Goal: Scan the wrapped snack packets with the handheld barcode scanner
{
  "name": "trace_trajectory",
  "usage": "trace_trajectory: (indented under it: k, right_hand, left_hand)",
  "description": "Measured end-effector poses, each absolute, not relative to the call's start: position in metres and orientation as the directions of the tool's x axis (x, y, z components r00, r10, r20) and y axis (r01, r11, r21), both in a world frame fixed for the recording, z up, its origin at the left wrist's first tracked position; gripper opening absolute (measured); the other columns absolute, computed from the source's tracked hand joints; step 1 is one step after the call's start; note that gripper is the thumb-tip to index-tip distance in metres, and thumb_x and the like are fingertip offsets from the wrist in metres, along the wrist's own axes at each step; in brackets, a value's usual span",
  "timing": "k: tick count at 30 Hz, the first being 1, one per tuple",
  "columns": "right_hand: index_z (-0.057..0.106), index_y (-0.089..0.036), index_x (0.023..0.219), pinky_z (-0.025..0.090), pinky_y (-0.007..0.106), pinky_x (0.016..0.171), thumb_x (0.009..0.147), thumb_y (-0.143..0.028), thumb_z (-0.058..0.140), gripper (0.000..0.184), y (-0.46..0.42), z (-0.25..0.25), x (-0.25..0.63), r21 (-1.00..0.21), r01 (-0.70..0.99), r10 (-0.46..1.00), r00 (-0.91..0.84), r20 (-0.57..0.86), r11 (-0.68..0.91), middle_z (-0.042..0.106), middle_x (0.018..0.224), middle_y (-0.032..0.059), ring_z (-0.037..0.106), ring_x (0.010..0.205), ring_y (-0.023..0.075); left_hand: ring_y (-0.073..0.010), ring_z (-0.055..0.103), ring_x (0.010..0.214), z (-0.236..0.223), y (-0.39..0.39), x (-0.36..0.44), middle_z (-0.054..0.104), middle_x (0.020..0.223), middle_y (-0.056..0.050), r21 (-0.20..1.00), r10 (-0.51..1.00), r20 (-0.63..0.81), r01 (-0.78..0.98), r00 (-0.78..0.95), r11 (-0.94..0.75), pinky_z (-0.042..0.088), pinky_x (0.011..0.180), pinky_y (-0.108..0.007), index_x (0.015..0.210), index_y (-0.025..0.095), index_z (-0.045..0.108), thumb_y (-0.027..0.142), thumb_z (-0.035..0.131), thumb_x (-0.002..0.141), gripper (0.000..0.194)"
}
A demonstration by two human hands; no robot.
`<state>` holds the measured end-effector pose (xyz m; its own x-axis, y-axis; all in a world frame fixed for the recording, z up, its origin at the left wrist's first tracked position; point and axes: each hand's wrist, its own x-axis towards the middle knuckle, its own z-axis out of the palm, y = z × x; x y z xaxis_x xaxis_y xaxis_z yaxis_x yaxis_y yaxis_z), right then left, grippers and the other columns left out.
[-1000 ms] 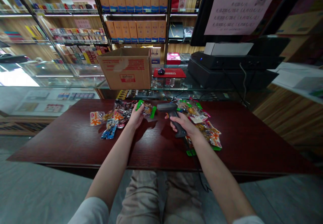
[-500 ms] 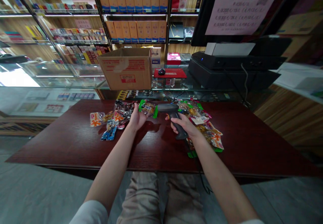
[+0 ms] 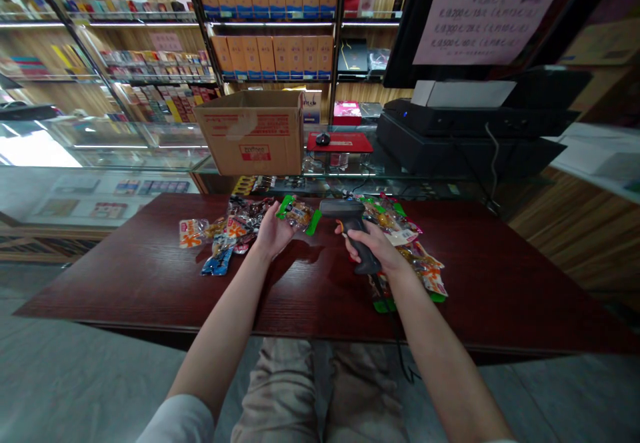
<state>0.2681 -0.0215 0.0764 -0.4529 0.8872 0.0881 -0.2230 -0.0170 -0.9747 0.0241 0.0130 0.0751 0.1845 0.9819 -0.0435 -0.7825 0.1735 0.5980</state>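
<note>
The table point(image 3: 150, 276) is dark red-brown wood grain. The barcode scanner point(image 3: 353, 226) is dark grey. The snack packet point(image 3: 299, 214) is clear with bright green ends. The cardboard box point(image 3: 253, 133) is tan with red print.

Print on the paper notice point(image 3: 487, 10) too blurred to read, notice top cut off, snack packets point(image 3: 417, 263) partly hidden.

Both forearms extended, left hand point(image 3: 273, 231) palm up, right hand point(image 3: 373, 246) seemingly clenched

We sit at a dark red wooden table point(image 3: 150, 276) on a grey floor point(image 3: 75, 376). Behind it we see a glass counter point(image 3: 125, 163) with a cardboard box point(image 3: 250, 133), and tall lit shelves point(image 3: 270, 23) full of boxes.
</note>
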Motion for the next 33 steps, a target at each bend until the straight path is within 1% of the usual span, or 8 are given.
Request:
trace_trajectory:
  k: [5, 9, 13, 16, 20, 25, 28, 33]
  right_hand:
    - [0.059, -0.012, 0.106, 0.034, 0.022, 0.041, 0.083, -0.037, 0.066, 0.035, -0.023, 0.083, 0.273, -0.973, -0.230, 0.889, -0.448, 0.093, -0.014, 0.054, 0.053, -0.0038, 0.046, 0.041, 0.0097]
    - [0.058, -0.012, 0.104, 0.033, 0.021, 0.041, 0.083, -0.039, 0.065, 0.034, -0.025, 0.087, 0.275, -0.977, -0.212, 0.887, -0.455, 0.082, -0.018, 0.054, 0.052, -0.0042, 0.046, 0.040, 0.0092]
    - [0.058, -0.012, 0.103, 0.032, 0.021, 0.041, 0.083, -0.039, 0.065, 0.034, -0.026, 0.088, 0.274, -0.978, -0.209, 0.890, -0.448, 0.089, -0.007, 0.054, 0.051, -0.0041, 0.046, 0.040, 0.0092]
    - [0.058, -0.012, 0.103, 0.033, 0.021, 0.041, 0.083, -0.039, 0.065, 0.034, -0.027, 0.089, 0.273, -0.977, -0.212, 0.888, -0.450, 0.091, -0.007, 0.053, 0.051, -0.0041, 0.046, 0.040, 0.0094]
    - [0.058, -0.013, 0.102, 0.034, 0.021, 0.041, 0.083, -0.037, 0.066, 0.032, -0.028, 0.089, 0.272, -0.977, -0.215, 0.885, -0.458, 0.089, -0.013, 0.054, 0.053, -0.0038, 0.046, 0.040, 0.0089]
    - [0.059, -0.014, 0.101, 0.035, 0.021, 0.040, 0.082, -0.036, 0.067, 0.029, -0.029, 0.086, 0.268, -0.981, -0.187, 0.858, -0.510, 0.059, -0.043, 0.053, 0.053, -0.0038, 0.045, 0.042, 0.0099]
    - [0.059, -0.015, 0.104, 0.036, 0.021, 0.039, 0.083, -0.036, 0.068, 0.031, -0.029, 0.082, 0.266, -0.981, -0.188, 0.843, -0.534, 0.061, -0.047, 0.055, 0.058, -0.0030, 0.045, 0.045, 0.0097]
    - [0.059, -0.015, 0.107, 0.037, 0.020, 0.040, 0.085, -0.037, 0.067, 0.032, -0.031, 0.080, 0.267, -0.984, -0.174, 0.821, -0.566, 0.073, -0.032, 0.053, 0.056, -0.0037, 0.046, 0.045, 0.0101]
  left_hand:
    - [-0.0173, 0.069, 0.093, 0.071, 0.015, 0.023, 0.074, 0.097, -0.006, 0.654, 0.985, -0.006, -0.745, 0.172, 0.134, 0.052, 0.089, -0.033, 0.134, 0.019, 0.056, 0.009, 0.046, 0.083, 0.053]
    - [-0.0154, 0.069, 0.085, 0.066, 0.018, 0.023, 0.073, 0.093, -0.003, 0.711, 0.991, 0.031, -0.700, 0.133, 0.072, 0.053, 0.083, -0.030, 0.128, 0.023, 0.057, 0.003, 0.054, 0.076, 0.056]
    - [-0.0148, 0.068, 0.084, 0.064, 0.020, 0.021, 0.071, 0.093, -0.003, 0.708, 0.995, 0.021, -0.704, 0.094, 0.051, 0.052, 0.081, -0.029, 0.110, 0.021, 0.061, 0.003, 0.057, 0.075, 0.040]
    - [-0.0134, 0.065, 0.076, 0.064, 0.021, 0.019, 0.065, 0.080, -0.004, 0.598, 0.995, -0.045, -0.796, 0.090, 0.099, 0.052, 0.075, -0.027, 0.086, 0.018, 0.060, 0.005, 0.051, 0.077, 0.018]
    - [-0.0098, 0.049, 0.057, 0.063, 0.019, 0.019, 0.051, 0.070, -0.004, 0.406, 0.990, -0.058, -0.903, 0.130, 0.143, 0.043, 0.056, -0.024, 0.077, 0.016, 0.060, 0.015, 0.041, 0.084, 0.020]
    - [-0.0113, 0.044, 0.057, 0.062, 0.016, 0.020, 0.055, 0.079, -0.007, 0.417, 0.991, -0.045, -0.899, 0.128, 0.135, 0.040, 0.052, -0.026, 0.103, 0.014, 0.068, 0.056, 0.035, 0.093, 0.054]
    - [-0.0140, 0.054, 0.067, 0.064, 0.016, 0.020, 0.063, 0.089, -0.011, 0.442, 0.987, -0.035, -0.884, 0.157, 0.156, 0.046, 0.061, -0.028, 0.113, 0.014, 0.067, 0.069, 0.033, 0.090, 0.069]
    - [-0.0263, 0.063, 0.106, 0.068, 0.016, 0.021, 0.068, 0.113, -0.016, 0.528, 0.974, -0.046, -0.822, 0.223, 0.213, 0.050, 0.089, -0.040, 0.127, 0.015, 0.062, 0.075, 0.024, 0.088, 0.081]
